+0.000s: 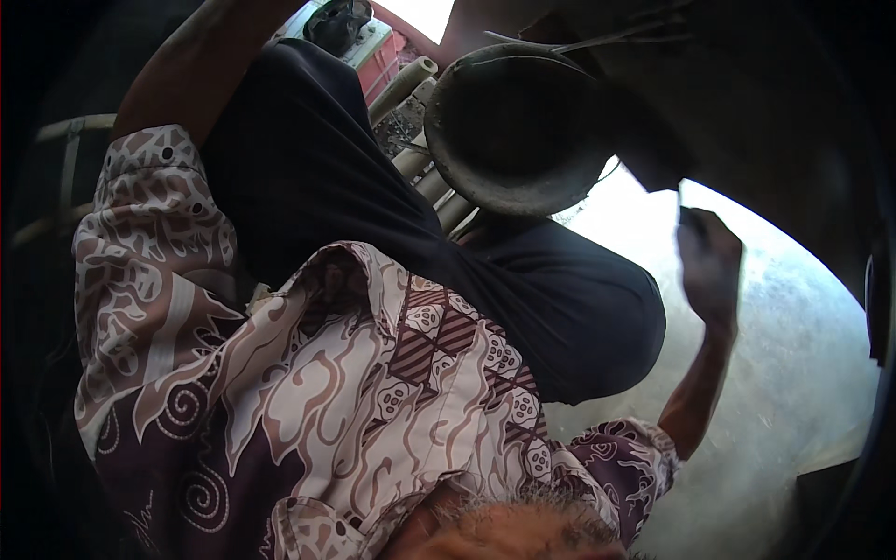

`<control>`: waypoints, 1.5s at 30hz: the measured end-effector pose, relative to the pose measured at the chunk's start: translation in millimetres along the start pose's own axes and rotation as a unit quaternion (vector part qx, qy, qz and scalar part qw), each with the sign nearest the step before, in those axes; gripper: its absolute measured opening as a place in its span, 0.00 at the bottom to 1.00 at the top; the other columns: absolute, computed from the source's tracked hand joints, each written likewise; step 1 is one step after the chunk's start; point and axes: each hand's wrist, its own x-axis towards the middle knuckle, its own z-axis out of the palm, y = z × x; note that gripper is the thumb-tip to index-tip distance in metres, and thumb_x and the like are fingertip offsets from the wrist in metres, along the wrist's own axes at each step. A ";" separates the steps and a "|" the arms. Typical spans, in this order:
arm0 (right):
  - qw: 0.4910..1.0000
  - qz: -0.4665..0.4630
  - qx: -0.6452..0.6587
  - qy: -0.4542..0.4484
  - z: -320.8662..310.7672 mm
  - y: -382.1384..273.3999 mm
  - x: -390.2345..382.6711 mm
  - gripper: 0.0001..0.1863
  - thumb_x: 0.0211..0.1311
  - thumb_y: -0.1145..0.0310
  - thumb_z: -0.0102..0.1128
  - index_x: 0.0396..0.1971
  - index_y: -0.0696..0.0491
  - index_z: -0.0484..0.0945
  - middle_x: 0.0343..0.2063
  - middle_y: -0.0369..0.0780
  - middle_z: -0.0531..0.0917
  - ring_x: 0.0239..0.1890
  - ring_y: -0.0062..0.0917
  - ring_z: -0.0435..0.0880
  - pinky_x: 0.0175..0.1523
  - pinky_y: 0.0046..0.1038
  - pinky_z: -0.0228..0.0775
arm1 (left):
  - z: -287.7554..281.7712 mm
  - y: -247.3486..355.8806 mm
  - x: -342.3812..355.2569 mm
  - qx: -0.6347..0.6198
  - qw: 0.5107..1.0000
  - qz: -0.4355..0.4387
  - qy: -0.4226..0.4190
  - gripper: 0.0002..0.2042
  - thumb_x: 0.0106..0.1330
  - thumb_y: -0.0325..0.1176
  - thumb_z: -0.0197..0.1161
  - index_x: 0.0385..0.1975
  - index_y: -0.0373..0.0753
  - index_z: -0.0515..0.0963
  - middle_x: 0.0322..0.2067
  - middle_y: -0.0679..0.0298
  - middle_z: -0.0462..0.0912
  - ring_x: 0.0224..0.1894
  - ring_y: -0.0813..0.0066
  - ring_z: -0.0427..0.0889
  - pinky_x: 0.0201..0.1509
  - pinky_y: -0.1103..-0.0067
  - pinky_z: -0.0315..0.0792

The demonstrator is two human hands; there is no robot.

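My right hand [711,266] is raised at the right, slightly blurred, with its fingers closed round the end of a dark tool [658,154]. The tool looks broad and flat, but its kind is lost in shadow. Just left of it stands a round, dark, deep pan [518,198] with a thick, worn rim, tilted above my bent legs. The pan's inside is too dark to read. My left forearm [210,65] reaches up past the upper edge, so the left hand is out of the picture.
Pale poles, perhaps bamboo, [403,91] lie beside the pan, left of it. Thin sticks [625,37] stretch over its far rim. A black crumpled object [338,25] rests on a light box [371,42] near a red surface. Bright grey floor [784,327] spreads at the right.
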 end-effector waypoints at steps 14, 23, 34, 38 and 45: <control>0.917 -0.097 -0.337 -0.188 92.7 -31.5 76.8 0.10 0.62 0.72 0.53 0.38 0.61 0.78 0.40 0.50 0.80 0.42 0.42 0.86 0.46 0.42 0.80 | 7.4 9.6 -14.8 -0.010 0.998 0.030 0.060 0.20 0.60 0.28 0.63 0.48 0.22 0.68 0.37 0.54 0.77 0.39 0.61 0.81 0.35 0.69 0.85; 0.944 -0.025 -0.221 -0.245 114.9 -18.9 72.0 0.08 0.55 0.72 0.61 0.32 0.59 0.85 0.38 0.53 0.84 0.41 0.46 0.86 0.49 0.42 0.80 | 10.2 3.6 -12.4 -0.027 0.999 0.023 0.040 0.16 0.59 0.26 0.62 0.44 0.23 0.71 0.34 0.56 0.77 0.36 0.62 0.82 0.32 0.69 0.86; 0.964 0.044 -0.060 -0.257 108.2 -19.9 51.6 0.14 0.66 0.66 0.56 0.31 0.64 0.82 0.32 0.54 0.85 0.37 0.49 0.85 0.46 0.44 0.77 | 13.2 -0.7 -16.2 -0.040 0.999 0.019 0.030 0.19 0.58 0.26 0.63 0.47 0.25 0.71 0.34 0.57 0.76 0.35 0.64 0.81 0.31 0.69 0.85; 0.962 0.023 -0.037 -0.270 117.3 -3.3 52.0 0.15 0.67 0.66 0.56 0.31 0.65 0.82 0.30 0.55 0.84 0.36 0.50 0.85 0.44 0.43 0.76 | 19.4 0.2 -15.2 -0.020 0.998 0.004 0.064 0.19 0.57 0.27 0.64 0.46 0.24 0.71 0.34 0.57 0.76 0.36 0.64 0.80 0.30 0.69 0.85; 0.963 -0.058 -0.016 -0.264 99.0 -10.2 49.5 0.18 0.69 0.63 0.53 0.33 0.65 0.82 0.26 0.54 0.83 0.29 0.44 0.85 0.39 0.40 0.76 | 18.5 -2.2 -14.0 -0.023 0.993 -0.037 0.106 0.21 0.58 0.27 0.64 0.48 0.23 0.69 0.36 0.56 0.76 0.37 0.64 0.81 0.31 0.68 0.85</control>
